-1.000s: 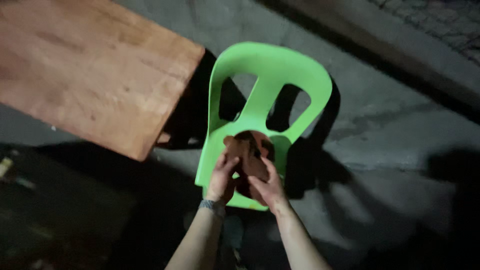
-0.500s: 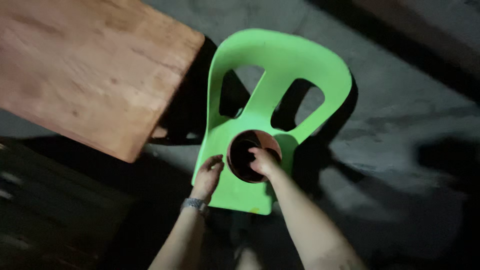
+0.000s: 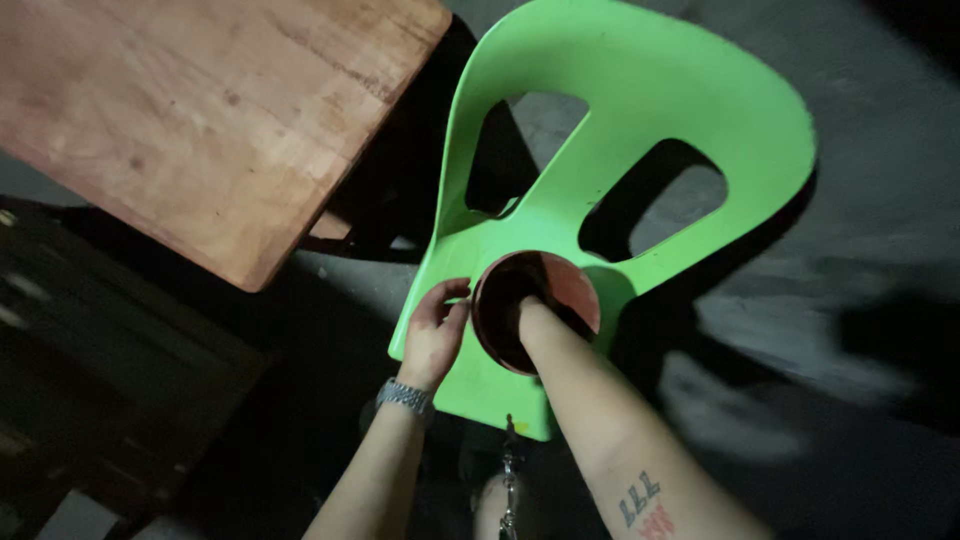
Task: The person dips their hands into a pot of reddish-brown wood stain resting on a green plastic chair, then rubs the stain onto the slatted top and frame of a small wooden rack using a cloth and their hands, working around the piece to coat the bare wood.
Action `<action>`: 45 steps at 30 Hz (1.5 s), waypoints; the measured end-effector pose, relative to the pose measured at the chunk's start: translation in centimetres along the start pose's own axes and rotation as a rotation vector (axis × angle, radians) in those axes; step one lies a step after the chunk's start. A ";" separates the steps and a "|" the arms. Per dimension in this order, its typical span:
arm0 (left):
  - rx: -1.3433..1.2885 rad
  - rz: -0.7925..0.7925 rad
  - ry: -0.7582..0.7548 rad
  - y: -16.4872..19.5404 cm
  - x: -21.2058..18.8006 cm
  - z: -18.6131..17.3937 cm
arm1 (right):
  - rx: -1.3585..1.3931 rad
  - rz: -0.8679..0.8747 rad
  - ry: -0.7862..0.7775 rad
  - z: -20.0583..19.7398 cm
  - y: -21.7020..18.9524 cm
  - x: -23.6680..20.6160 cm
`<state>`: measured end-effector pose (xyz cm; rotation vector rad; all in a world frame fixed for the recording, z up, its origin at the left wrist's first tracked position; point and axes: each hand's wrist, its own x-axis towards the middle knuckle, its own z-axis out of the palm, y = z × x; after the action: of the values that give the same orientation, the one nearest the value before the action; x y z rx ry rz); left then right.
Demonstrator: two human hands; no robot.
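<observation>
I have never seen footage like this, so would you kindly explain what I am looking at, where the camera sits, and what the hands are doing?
There is no machine here: these are a person's two bare hands, filmed by one camera worn on the head and looking down, so the arms enter from the bottom of the picture.

Below stands a bright green plastic chair on a grey floor in dim light. A reddish-brown round pot rests on its seat. The left hand, with a metal watch on its wrist, touches the pot's outer wall. The right arm reaches into the pot's mouth, so that hand is hidden and its grip cannot be judged.

At the upper left is a worn wooden tabletop, beside the chair.
</observation>
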<state>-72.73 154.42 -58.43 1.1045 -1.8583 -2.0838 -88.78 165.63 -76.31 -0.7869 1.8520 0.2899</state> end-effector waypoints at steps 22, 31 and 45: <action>0.240 0.267 0.056 0.2 -0.6 2.1 | 0.166 0.041 0.214 -3.6 1.2 -6.8; -0.180 0.017 0.026 3.5 -3.5 3.9 | 0.739 -0.309 0.922 -2.1 -0.9 -25.4; -0.637 -0.230 0.065 2.0 -1.6 9.9 | 1.818 -0.310 0.673 2.7 3.2 -25.3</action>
<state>-78.22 162.82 -56.30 1.2149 -0.9401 -2.4567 -83.02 179.16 -55.35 0.2242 1.6404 -1.7997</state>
